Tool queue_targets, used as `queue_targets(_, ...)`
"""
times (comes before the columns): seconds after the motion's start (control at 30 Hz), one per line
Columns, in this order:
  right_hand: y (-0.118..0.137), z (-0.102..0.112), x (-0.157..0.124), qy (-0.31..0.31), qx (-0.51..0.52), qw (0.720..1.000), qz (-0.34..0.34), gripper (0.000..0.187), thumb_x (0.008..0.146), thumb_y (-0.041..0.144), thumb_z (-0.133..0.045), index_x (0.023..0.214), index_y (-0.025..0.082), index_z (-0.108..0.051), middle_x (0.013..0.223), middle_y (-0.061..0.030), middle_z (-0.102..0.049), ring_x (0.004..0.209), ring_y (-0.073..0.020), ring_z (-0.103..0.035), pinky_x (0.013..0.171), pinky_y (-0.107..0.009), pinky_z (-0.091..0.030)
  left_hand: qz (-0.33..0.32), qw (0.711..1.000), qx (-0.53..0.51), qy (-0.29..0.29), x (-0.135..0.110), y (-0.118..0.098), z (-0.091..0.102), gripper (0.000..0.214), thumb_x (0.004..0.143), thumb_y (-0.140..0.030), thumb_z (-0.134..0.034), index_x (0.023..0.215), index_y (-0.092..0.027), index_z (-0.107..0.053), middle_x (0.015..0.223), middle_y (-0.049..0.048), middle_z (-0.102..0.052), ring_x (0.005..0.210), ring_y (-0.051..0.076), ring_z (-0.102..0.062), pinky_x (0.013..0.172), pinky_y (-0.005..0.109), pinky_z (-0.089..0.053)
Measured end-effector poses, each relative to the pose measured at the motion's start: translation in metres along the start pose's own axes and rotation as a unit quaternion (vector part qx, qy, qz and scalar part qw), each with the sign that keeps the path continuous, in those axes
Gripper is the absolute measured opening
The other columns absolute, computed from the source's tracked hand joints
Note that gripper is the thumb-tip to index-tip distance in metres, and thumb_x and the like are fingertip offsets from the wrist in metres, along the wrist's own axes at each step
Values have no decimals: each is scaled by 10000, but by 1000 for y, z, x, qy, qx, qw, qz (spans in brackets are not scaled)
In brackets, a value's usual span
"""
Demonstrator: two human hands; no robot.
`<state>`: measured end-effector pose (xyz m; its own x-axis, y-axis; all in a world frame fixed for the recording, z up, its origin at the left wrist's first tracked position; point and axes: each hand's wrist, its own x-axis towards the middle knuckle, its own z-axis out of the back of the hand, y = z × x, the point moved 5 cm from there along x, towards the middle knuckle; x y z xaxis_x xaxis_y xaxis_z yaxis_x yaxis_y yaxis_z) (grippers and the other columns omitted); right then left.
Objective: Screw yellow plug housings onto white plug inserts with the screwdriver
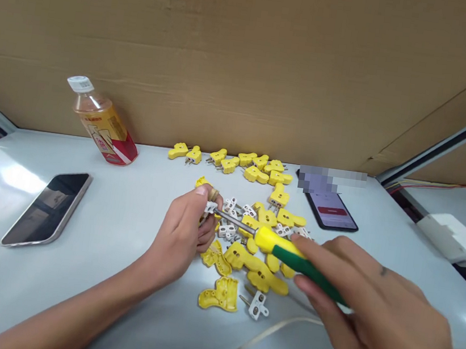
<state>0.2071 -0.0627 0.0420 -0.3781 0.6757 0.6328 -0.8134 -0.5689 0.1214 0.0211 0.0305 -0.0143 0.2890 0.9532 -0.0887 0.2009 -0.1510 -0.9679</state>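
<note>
My left hand (186, 227) is pinched shut on a small white plug insert with metal prongs (210, 207), held just above the table. My right hand (374, 307) grips a screwdriver with a yellow and green handle (291, 255); its metal shaft reaches left and its tip touches the insert. Beneath and between the hands lies a heap of yellow plug shells (247, 259) mixed with white inserts (258, 305). One open yellow shell half (219, 294) lies nearest me.
A row of assembled yellow plugs (234, 161) lines the back of the grey table (131, 230). A tilted drink bottle (103, 123) and a dark phone (48, 207) are at left, a lit phone (331, 210) at right. A cardboard wall (248, 56) stands behind. A pale cord (263, 333) runs near me.
</note>
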Motion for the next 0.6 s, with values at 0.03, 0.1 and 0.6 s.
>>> queue_targets(0.03,2,-1,-1,0,-7,1000,8,224,1047,258,-532,1151,247,-729,810,-71,-768,567,-196,-725,544,-281,-598,11,1000,8,-3,0,1,0,499,878,-684,-661,777,-209,-548,499,-105,-283,426,57,-184,399,181,-194)
queue_targets(0.1,3,-2,1,1,13,1000,-4,214,1024,209,-562,1144,246,-736,788,-54,-733,585,-178,-719,554,-258,-599,15,1000,14,-4,0,2,0,511,872,-694,-665,774,-209,-541,504,-105,-283,428,55,-184,395,175,-191)
queue_targets(0.6,-10,-18,14,-84,234,933,-260,148,860,221,-748,979,287,-688,879,9,-744,639,-136,-702,505,-198,-570,32,994,-105,-22,1,3,2,405,987,-576,-578,837,-201,-566,544,-83,-334,442,67,-283,423,159,-323)
